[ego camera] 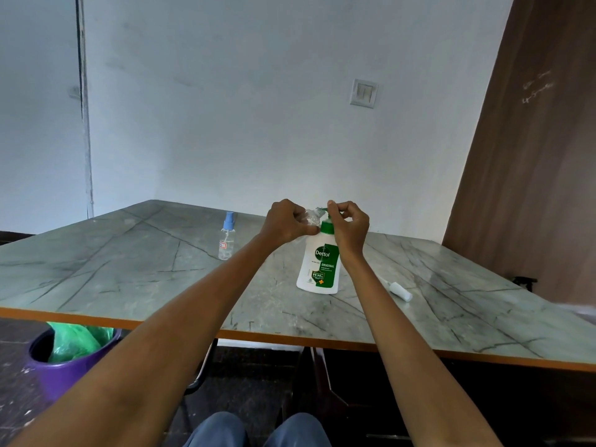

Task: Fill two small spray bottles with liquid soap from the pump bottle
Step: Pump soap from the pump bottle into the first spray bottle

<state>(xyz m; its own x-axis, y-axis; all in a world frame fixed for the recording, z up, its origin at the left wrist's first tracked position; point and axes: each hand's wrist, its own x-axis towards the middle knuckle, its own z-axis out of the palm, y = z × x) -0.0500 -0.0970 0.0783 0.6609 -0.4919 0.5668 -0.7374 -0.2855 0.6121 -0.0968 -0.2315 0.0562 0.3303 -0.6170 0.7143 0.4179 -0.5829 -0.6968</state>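
A white and green pump bottle (318,262) of liquid soap stands upright on the marble-patterned table (129,269). My left hand (287,221) grips a small clear spray bottle (311,217), tilted with its open mouth against the green pump nozzle. My right hand (348,224) is closed on the pump head from the right. That bottle's white spray cap with its tube (398,289) lies on the table to the right of the pump bottle. A second small clear spray bottle (226,237) with a blue cap stands upright to the left.
The table has an orange front edge (290,338) and meets a white wall at the back. A purple bin (64,359) with a green liner sits on the floor at the lower left. A brown door (532,172) stands at the right.
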